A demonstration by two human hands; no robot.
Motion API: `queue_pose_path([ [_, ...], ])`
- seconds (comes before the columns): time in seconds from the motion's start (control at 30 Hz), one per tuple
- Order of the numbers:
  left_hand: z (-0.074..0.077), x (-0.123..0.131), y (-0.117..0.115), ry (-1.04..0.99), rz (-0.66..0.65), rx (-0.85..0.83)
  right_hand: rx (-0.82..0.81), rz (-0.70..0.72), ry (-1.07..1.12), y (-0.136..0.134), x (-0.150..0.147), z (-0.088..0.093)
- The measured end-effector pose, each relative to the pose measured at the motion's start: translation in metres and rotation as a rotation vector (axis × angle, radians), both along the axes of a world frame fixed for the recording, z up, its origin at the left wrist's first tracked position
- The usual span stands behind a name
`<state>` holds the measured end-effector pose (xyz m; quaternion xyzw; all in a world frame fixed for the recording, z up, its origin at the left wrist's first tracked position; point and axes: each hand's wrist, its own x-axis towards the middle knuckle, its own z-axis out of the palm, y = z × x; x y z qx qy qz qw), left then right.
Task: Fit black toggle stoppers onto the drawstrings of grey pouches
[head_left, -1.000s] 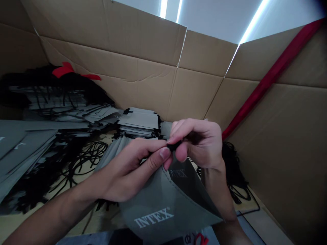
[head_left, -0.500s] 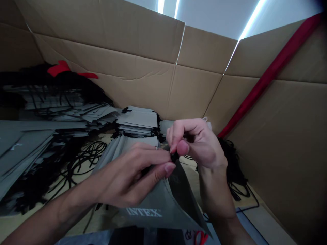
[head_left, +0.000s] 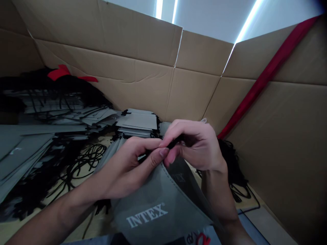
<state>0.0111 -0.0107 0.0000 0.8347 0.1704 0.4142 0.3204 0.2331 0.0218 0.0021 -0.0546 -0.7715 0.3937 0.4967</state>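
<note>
A grey fabric bag (head_left: 155, 204) printed with INTEX hangs in front of me, held by its top corner. My left hand (head_left: 130, 166) pinches that corner between thumb and fingers. My right hand (head_left: 196, 144) meets it from the right, fingers curled and pinching a small black cord piece at the bag's top edge. The fingertips of both hands touch. The cord end itself is mostly hidden between the fingers.
Stacks of flat grey bags (head_left: 139, 122) lie behind my hands and along the left (head_left: 22, 149). Loose black cords (head_left: 84, 160) sprawl over the surface, more on the right (head_left: 232, 163). Tall cardboard walls (head_left: 143, 81) enclose the area, one with a red strip (head_left: 265, 75).
The bag's INTEX print dropped lower then swung back up toward me. My right hand's fingers closed back down onto the cord against my left thumb.
</note>
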Motion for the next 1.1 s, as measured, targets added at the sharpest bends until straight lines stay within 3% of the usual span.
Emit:
queue_pose_path([
  [0.33, -0.007, -0.001, -0.014, 0.091, -0.024, 0.158, -0.205, 0.163, -0.058, 0.004, 0.006, -0.001],
  [0.6, -0.01, 0.005, -0.019, 0.073, -0.103, 0.115, -0.431, 0.262, -0.25, -0.012, 0.01, 0.012],
  [0.73, -0.008, 0.003, -0.015, 0.042, -0.105, 0.113, -0.397, 0.241, -0.185, -0.011, 0.005, 0.01],
  [0.83, -0.004, 0.001, -0.011, 0.004, 0.008, 0.121, -0.298, 0.191, -0.023, -0.003, 0.005, 0.005],
  [0.93, -0.002, 0.0, -0.007, 0.01, 0.129, 0.139, -0.216, 0.056, -0.004, 0.003, 0.012, 0.004],
  [1.1, -0.007, 0.001, -0.002, 0.002, 0.172, 0.178, -0.142, -0.015, -0.005, -0.002, 0.017, 0.007],
])
